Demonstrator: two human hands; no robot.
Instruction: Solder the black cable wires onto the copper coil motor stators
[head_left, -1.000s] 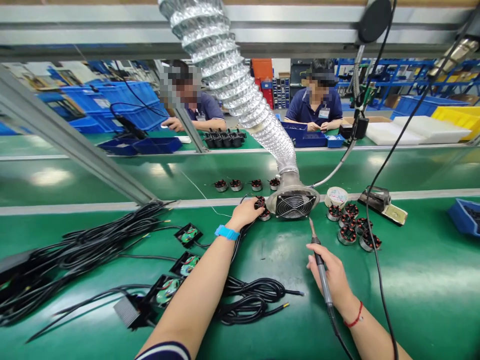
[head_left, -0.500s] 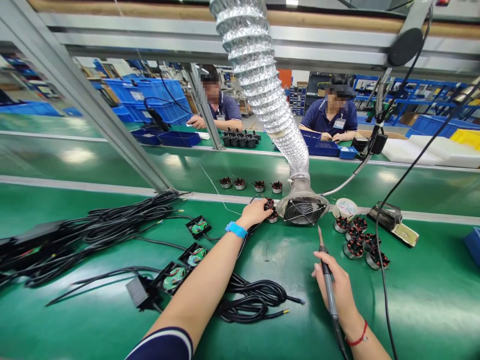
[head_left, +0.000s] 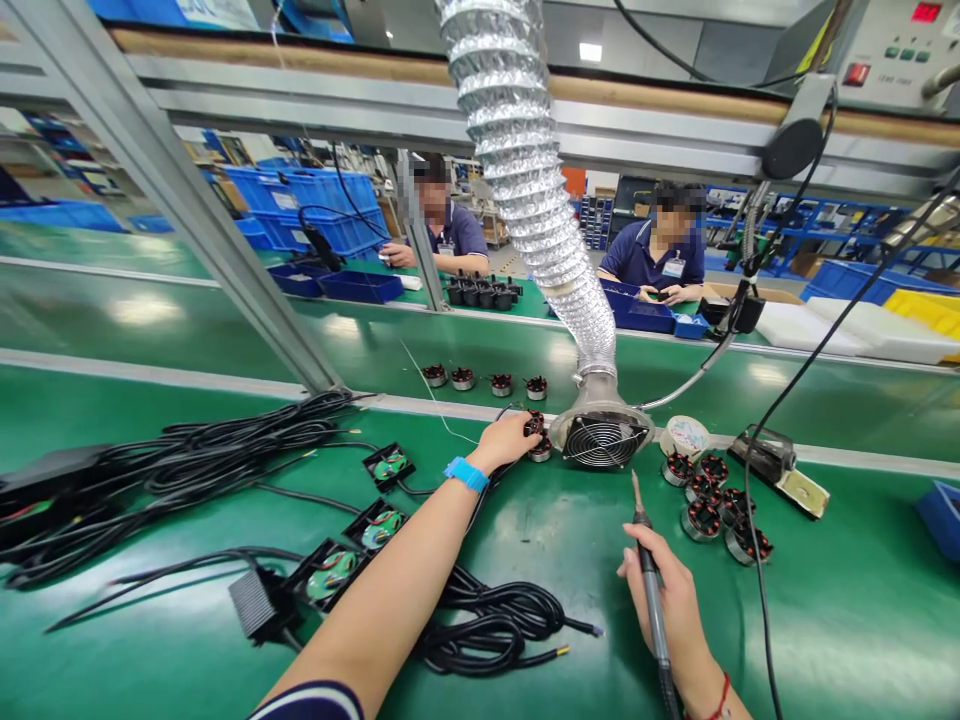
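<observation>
My left hand (head_left: 506, 441), with a blue wristband, reaches to the far side of the bench. Its fingertips close on a small motor stator (head_left: 535, 422) with dark copper windings, partly covered by the fingers. Another motor stator (head_left: 540, 449) sits just in front of it, beside the fume extractor fan (head_left: 600, 442). My right hand (head_left: 667, 590) holds a soldering iron (head_left: 651, 580) like a pen, its tip pointing up and away below the fan. Several more motor stators (head_left: 703, 519) are grouped to the right of the fan, and a row of them (head_left: 501, 385) stands behind my left hand.
Black cable bundles (head_left: 187, 460) cover the left side; coiled cables (head_left: 502, 625) lie under my left forearm. Open black housings with green circuit boards (head_left: 330, 575) sit left of it. A soldering iron stand (head_left: 772, 460) is at right. A silver duct (head_left: 517, 150) hangs overhead. Two people work opposite.
The view has tilted up a little, so the bench things appear lower. My left hand stays at the same stator, and my right hand keeps its grip on the soldering iron.
</observation>
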